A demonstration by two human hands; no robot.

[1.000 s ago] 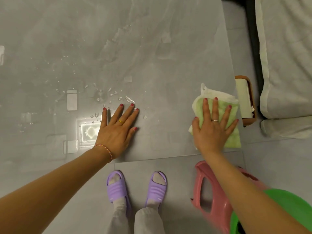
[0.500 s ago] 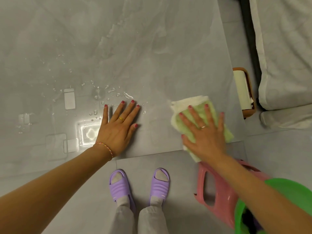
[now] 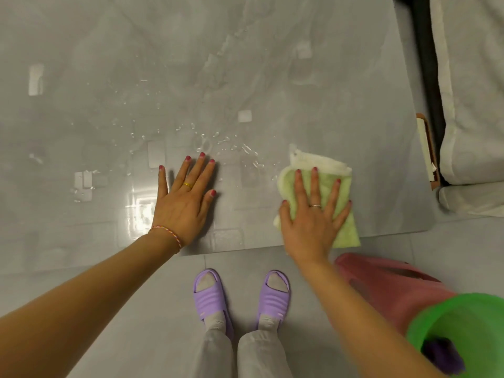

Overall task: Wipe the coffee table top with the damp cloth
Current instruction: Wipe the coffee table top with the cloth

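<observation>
Below us, the grey coffee table top [image 3: 327, 85] filled most of the view, glossy, with ceiling lights mirrored in it and its near edge running just above our feet. Off its right end we noted a pale upholstered seat [image 3: 474, 91], well clear of the table. On the floor at lower right sat a pink plastic stool [image 3: 387, 287], and partly over it a green basin [image 3: 463, 326] with something dark inside that we could not make out.

We stood in purple slippers [image 3: 210, 298] on the grey floor tiles, toes pointing at the table edge.

Our damp cloth [image 3: 324, 186], pale green with a white folded edge at the top, lay on the table near the front right corner, its lower edge reaching the table's rim. Our right hand [image 3: 311, 222] pressed flat on it, fingers spread apart, palm down, not closed around the fabric. Our left hand [image 3: 185, 203] lay flat on the bare table surface, fingers likewise spread, holding nothing, well apart from the cloth.

Between and beyond the two hands we recorded scattered water droplets [image 3: 245, 151] on the surface. At the table's right edge a brown tissue holder [image 3: 426, 148] showed partly.
</observation>
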